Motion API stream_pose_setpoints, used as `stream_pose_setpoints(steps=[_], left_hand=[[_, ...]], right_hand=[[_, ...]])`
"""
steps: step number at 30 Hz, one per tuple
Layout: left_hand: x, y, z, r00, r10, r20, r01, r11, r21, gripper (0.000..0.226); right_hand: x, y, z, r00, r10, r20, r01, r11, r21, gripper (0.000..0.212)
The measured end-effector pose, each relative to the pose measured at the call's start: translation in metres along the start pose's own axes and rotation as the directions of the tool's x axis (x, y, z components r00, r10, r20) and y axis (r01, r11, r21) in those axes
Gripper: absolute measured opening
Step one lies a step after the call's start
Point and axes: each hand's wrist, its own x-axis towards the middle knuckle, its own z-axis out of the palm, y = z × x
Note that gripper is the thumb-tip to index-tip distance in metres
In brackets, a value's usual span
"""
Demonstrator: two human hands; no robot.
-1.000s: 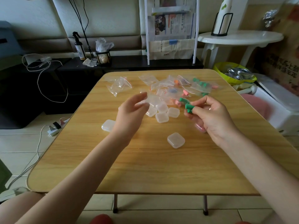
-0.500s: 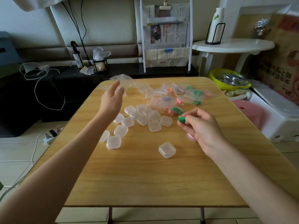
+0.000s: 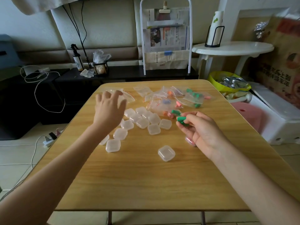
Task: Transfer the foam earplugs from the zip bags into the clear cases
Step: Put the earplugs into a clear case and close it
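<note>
My right hand (image 3: 201,129) pinches green foam earplugs (image 3: 181,119) over the wooden table (image 3: 146,184). My left hand (image 3: 108,109) hovers with relaxed, spread fingers above the far left of the table, just in front of empty zip bags (image 3: 125,95); it holds nothing. Several small clear cases (image 3: 142,120) lie clustered mid-table, and one closed case (image 3: 166,153) sits apart, nearer me. Zip bags with green, pink and orange earplugs (image 3: 193,97) lie at the far right. Loose earplugs (image 3: 174,112) rest beside them. A case with something pink (image 3: 190,141) peeks from under my right hand.
Beyond the table stand a dark low shelf (image 3: 129,73) with a spray bottle, a white magazine rack (image 3: 165,39) and a white round side table (image 3: 232,49). A yellow basin (image 3: 215,82) and white boxes sit right of the table. Cables trail on the floor at left.
My left hand moved from the middle of the table out to the far left, let go of the empty bag there, and has drawn back slightly. My right hand keeps pinching the green earplugs.
</note>
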Motion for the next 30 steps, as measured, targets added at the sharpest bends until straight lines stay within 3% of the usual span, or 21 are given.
stream_pose_setpoints(steps=[2,5,8,10,13,17,19,22,26,30], left_hand=[[-0.026,0.019,-0.008,0.972,0.209,0.111,-0.189,0.967,-0.170,0.043],[-0.073,0.044,-0.014,0.813,0.494,0.307,-0.401,0.859,-0.318,0.061],[-0.103,0.046,-0.005,0.733,0.567,0.376,-0.461,0.821,-0.337,0.056],[-0.113,0.045,-0.001,0.751,0.566,0.341,-0.438,0.813,-0.384,0.054],[-0.120,0.048,-0.003,0.845,0.468,0.261,-0.313,0.826,-0.468,0.048],[-0.121,0.053,-0.006,0.936,0.321,0.144,-0.179,0.787,-0.591,0.044],[-0.122,0.054,-0.006,0.955,0.268,0.124,-0.125,0.747,-0.653,0.049],[-0.124,0.056,-0.005,0.965,0.246,0.094,-0.126,0.745,-0.655,0.055],[-0.125,0.056,-0.004,0.973,0.227,0.046,-0.151,0.774,-0.614,0.063],[-0.126,0.056,-0.005,0.970,0.243,0.025,-0.183,0.789,-0.586,0.063]], right_hand=[[0.001,0.000,-0.001,0.999,0.037,0.021,-0.038,0.998,0.054,0.012],[0.001,-0.001,-0.003,0.996,0.069,0.059,-0.074,0.994,0.075,0.013],[0.003,0.000,-0.005,0.995,0.081,0.061,-0.087,0.990,0.112,0.009],[0.004,0.001,-0.006,0.993,0.088,0.078,-0.098,0.985,0.145,0.014],[0.002,0.003,-0.005,0.990,0.081,0.117,-0.092,0.992,0.090,0.025],[-0.003,0.005,-0.002,0.991,0.009,0.131,0.027,0.962,-0.272,0.027],[-0.008,0.006,0.002,0.990,-0.048,0.134,0.102,0.895,-0.434,0.029],[-0.016,0.009,0.009,0.987,-0.081,0.138,0.146,0.807,-0.572,0.014],[-0.021,0.020,0.012,0.946,-0.219,0.237,0.322,0.573,-0.754,0.042],[-0.022,0.029,0.012,0.879,-0.260,0.400,0.476,0.412,-0.777,0.052]])
